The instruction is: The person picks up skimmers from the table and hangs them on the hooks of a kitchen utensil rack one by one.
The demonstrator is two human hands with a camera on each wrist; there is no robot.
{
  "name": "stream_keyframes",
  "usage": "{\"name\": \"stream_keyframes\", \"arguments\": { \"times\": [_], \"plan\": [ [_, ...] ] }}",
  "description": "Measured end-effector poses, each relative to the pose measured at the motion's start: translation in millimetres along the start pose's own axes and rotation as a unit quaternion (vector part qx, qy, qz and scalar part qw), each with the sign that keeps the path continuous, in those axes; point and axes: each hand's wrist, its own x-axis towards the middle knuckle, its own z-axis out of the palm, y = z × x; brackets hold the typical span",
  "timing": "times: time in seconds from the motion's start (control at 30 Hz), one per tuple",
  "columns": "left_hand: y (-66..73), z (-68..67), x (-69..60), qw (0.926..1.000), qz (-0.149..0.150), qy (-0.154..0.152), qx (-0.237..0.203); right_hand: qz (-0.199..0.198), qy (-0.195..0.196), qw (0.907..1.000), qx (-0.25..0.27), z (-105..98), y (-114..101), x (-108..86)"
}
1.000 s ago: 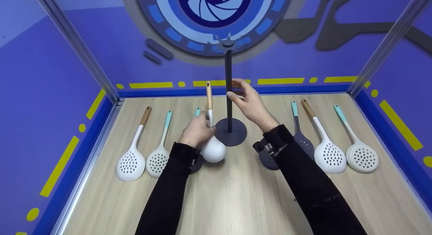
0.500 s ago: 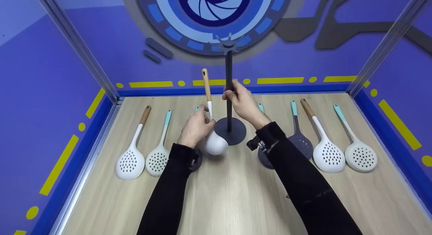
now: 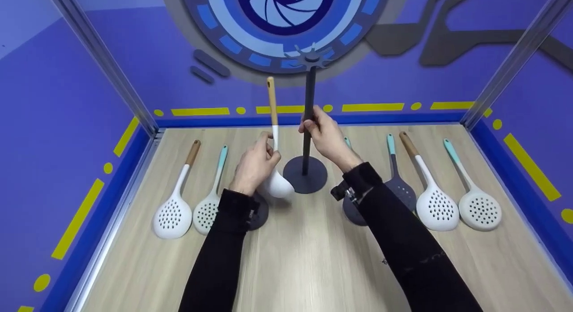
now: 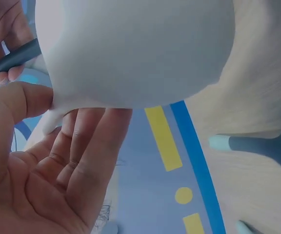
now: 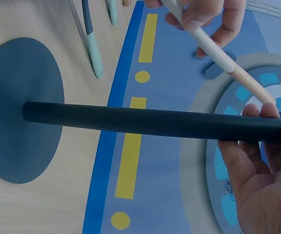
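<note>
A white ladle [image 3: 278,187] with a wooden handle is held off the table, handle pointing up, beside a dark utensil stand. My left hand [image 3: 255,163] pinches its white shaft between thumb and fingers. The rounded underside of the ladle's bowl [image 4: 135,53] fills the top of the left wrist view. My right hand [image 3: 330,139] grips the stand's post [image 5: 155,122] about halfway up, thumb in front. The post leans slightly right above a round base [image 3: 315,182]. A hooked ring [image 3: 311,59] crowns it, with nothing hanging there.
At left lie a white skimmer [image 3: 172,219], a grey skimmer [image 3: 206,215] and a dark utensil [image 3: 258,217], partly hidden. To the right are a dark round-headed utensil [image 3: 353,213], a dark perforated turner [image 3: 403,191], a white skimmer [image 3: 438,209] and a grey one [image 3: 481,212]. Blue walls enclose the table.
My left hand has raised the ladle, its handle rising beside the post. My right hand has closed around the post, whose top has shifted slightly right.
</note>
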Motion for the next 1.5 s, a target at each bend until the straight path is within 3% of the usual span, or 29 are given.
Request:
{"name": "stream_keyframes", "arguments": {
  "times": [0.37, 0.63, 0.8, 1.2, 1.5],
  "plan": [
    [8.7, -11.7, -0.6, 0.9995, 0.015, 0.028, -0.006, 0.030, -0.008, 0.9988, -0.038, -1, -11, -4.2],
    [9.1, -16.7, -2.8, 0.9974, 0.054, 0.047, -0.002, 0.080, -0.049, 0.9954, -0.020, -5, -19, -4.6],
    [9.9, -19.8, -2.8, 0.9959, 0.062, 0.066, 0.000, 0.113, -0.063, 0.9916, 0.003, -6, -21, -5.9],
    [18.9, -31.7, 3.4, 0.9912, 0.100, 0.086, -0.014, 0.119, -0.073, 0.9900, 0.015, -5, -20, -6.6],
    [23.8, -37.3, 10.3, 0.9878, 0.119, 0.101, 0.000, 0.109, -0.072, 0.9914, -0.009, -5, -18, -7.1]
  ]
}}
